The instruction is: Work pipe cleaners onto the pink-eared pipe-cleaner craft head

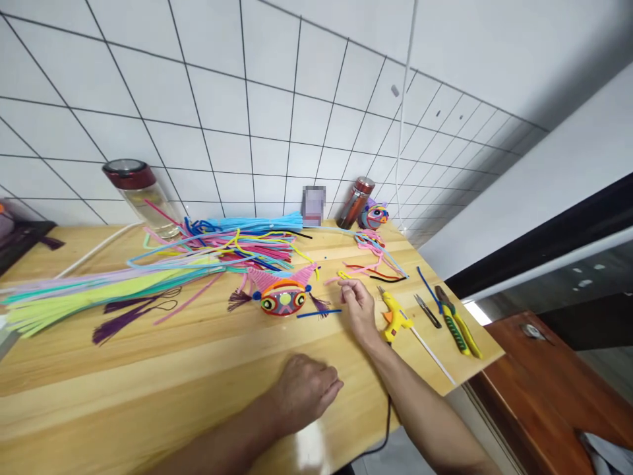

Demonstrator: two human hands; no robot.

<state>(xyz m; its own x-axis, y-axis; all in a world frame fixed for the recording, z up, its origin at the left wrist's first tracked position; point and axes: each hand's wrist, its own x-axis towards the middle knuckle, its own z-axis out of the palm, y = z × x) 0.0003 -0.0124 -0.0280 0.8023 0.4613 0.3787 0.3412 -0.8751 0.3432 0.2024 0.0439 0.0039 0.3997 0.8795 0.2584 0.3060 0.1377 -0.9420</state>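
Our right hand (357, 305) hovers loosely open over the tabletop (163, 369), fingertips by a short blue pipe cleaner (319, 313) just right of the pipe-cleaner fish (281, 297). Left hand (306, 389) rests curled, holding nothing. Risk: our wrist could brush the yellow glue gun (394, 315). We read no writing.

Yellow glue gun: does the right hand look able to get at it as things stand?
Probably yes. The right hand rests on the table just left of the yellow glue gun, with only bare wood between them. The small snips and pliers lie on its far side.
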